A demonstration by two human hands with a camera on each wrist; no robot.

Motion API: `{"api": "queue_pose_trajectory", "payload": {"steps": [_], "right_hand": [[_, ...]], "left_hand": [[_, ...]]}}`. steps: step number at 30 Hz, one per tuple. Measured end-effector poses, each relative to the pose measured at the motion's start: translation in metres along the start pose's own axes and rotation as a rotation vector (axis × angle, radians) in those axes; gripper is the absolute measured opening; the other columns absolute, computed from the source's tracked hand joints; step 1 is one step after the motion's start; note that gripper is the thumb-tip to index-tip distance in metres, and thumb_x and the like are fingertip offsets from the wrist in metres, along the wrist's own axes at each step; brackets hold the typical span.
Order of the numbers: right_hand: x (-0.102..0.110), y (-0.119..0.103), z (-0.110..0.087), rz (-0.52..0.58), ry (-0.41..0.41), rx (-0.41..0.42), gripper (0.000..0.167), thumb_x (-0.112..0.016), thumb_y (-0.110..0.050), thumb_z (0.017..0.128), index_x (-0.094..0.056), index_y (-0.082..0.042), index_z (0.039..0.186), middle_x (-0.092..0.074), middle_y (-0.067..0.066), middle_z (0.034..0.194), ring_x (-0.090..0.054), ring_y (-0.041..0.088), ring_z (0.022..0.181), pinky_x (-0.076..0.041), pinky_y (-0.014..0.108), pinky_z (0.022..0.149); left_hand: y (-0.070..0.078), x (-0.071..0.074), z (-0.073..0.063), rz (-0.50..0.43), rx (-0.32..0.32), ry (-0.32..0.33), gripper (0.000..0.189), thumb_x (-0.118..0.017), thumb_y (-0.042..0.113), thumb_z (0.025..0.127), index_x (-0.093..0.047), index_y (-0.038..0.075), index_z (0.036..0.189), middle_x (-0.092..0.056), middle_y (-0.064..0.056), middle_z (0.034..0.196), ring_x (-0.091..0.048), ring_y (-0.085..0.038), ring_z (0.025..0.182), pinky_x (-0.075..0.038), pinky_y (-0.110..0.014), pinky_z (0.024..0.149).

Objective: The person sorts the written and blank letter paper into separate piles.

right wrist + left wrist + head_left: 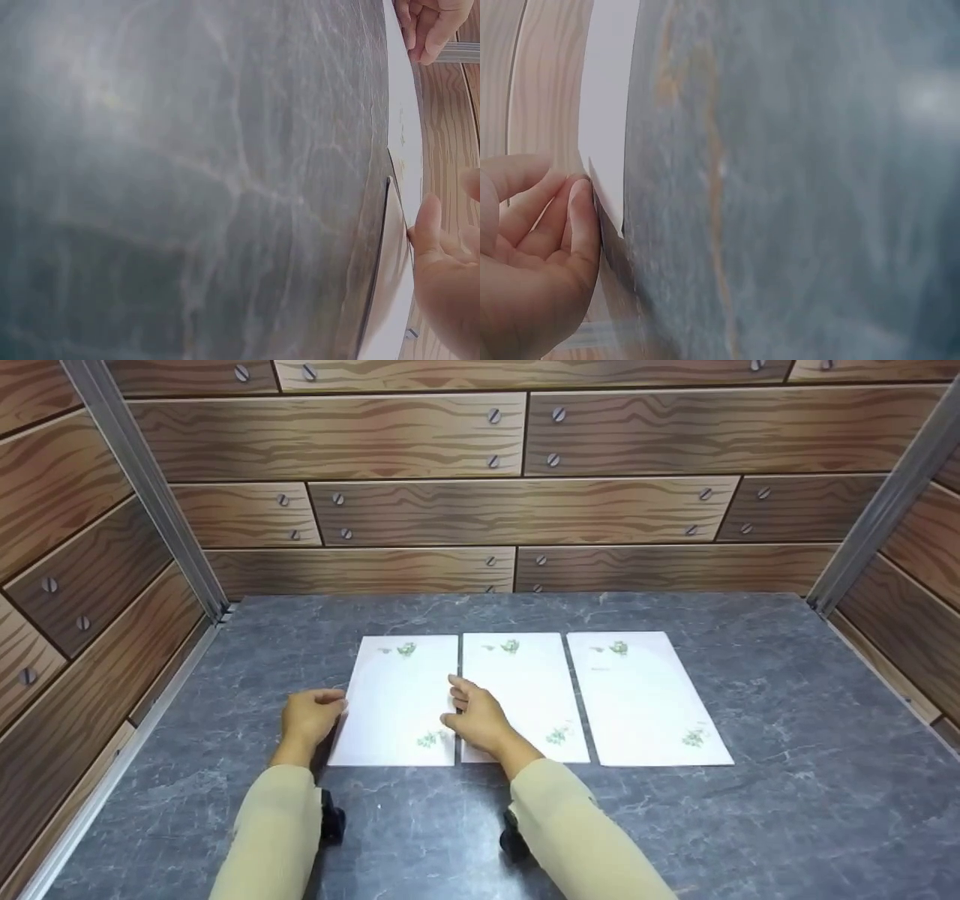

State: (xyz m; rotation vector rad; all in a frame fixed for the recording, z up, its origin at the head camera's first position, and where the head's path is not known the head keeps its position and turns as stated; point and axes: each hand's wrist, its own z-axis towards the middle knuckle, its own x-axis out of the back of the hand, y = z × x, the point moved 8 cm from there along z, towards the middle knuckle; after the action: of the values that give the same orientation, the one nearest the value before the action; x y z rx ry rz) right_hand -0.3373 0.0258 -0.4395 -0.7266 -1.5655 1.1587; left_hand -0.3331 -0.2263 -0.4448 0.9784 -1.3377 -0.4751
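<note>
Three white sheets of paper with small green plant prints lie side by side: a left sheet (397,697), a middle sheet (517,682) and a right sheet (645,697). My left hand (309,718) is at the left edge of the left sheet, fingertips by its border; in the left wrist view the thumb stands apart from the loosely bent fingers (585,217). Over the gap between the left and middle sheets is my right hand (480,720), its thumb and fingers spread and touching near the left sheet's right edge. Nothing shows gripped in either hand.
The sheets lie on a grey marbled tabletop (420,825). Wood-patterned panels (450,510) stand behind and at both sides, with metal posts (150,487) at the back corners. A dark device (331,817) is strapped at each wrist.
</note>
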Motion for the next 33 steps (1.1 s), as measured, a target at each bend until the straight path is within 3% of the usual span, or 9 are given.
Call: {"api": "queue_pose_trajectory", "payload": {"steps": [9, 20, 25, 33], "right_hand": [[0.020, -0.004, -0.002, 0.085, 0.104, 0.071, 0.062, -0.064, -0.011, 0.090, -0.036, -0.001, 0.144, -0.047, 0.024, 0.137, -0.049, 0.034, 0.122, -0.045, 0.037, 0.097], [0.065, -0.011, -0.009, 0.003, 0.295, 0.253, 0.063, -0.070, -0.016, 0.087, -0.042, -0.005, 0.142, -0.055, 0.019, 0.130, -0.056, 0.033, 0.113, -0.045, 0.050, 0.094], [0.088, -0.013, -0.014, -0.052, 0.355, 0.293, 0.064, -0.072, -0.016, 0.085, -0.043, -0.005, 0.141, -0.055, 0.017, 0.131, -0.054, 0.033, 0.115, -0.042, 0.053, 0.095], [0.122, -0.007, -0.019, -0.070, 0.394, 0.276, 0.065, -0.072, -0.015, 0.086, -0.041, -0.004, 0.142, -0.051, 0.018, 0.134, -0.050, 0.033, 0.118, -0.040, 0.053, 0.098]], "left_hand": [[0.006, -0.002, 0.000, -0.185, 0.043, -0.001, 0.049, -0.060, 0.030, 0.093, -0.054, 0.001, 0.132, -0.057, -0.020, 0.124, -0.059, -0.031, 0.105, -0.051, -0.038, 0.084], [0.037, -0.008, -0.001, -0.350, -0.048, 0.010, 0.073, -0.066, 0.028, 0.091, -0.028, 0.007, 0.149, -0.047, -0.018, 0.138, -0.047, -0.032, 0.124, -0.041, -0.042, 0.101], [0.056, -0.015, -0.003, -0.394, -0.089, 0.042, 0.073, -0.069, 0.024, 0.088, -0.031, 0.006, 0.148, -0.045, -0.019, 0.140, -0.047, -0.032, 0.124, -0.041, -0.040, 0.101], [0.084, -0.037, -0.009, -0.453, -0.159, 0.052, 0.071, -0.073, 0.013, 0.084, -0.037, 0.000, 0.144, -0.050, -0.024, 0.132, -0.054, -0.035, 0.115, -0.047, -0.040, 0.094]]}}
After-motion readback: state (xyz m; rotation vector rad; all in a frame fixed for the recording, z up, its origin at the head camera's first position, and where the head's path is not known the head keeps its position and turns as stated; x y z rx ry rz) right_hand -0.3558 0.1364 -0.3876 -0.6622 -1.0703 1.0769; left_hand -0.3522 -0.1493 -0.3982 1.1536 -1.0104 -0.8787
